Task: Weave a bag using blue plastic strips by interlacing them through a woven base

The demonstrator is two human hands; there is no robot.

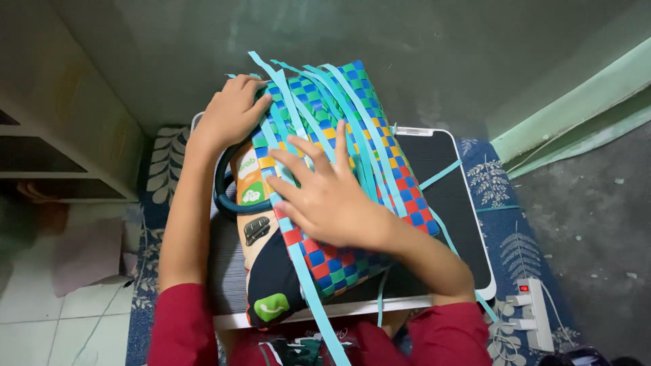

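Grey concrete floor and a blue leaf-patterned rug [505, 234] lay beneath the low black, white-rimmed worktop [456, 203]. On it sat a half-woven basket of blue, green, red and yellow plastic strips [352, 129], loose turquoise strips trailing. My left hand [230, 112] gripped its far corner; my right hand [325, 196] pressed flat on the weave, fingers spread.

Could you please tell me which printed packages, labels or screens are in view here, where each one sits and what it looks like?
Printed panel: flat insert inside the woven bag, at its left edge between the left hand and right hand; orange, white and black, with green logo patches.
Power strip: lower right on the patterned mat; white, with a lit red switch.
No screens visible.
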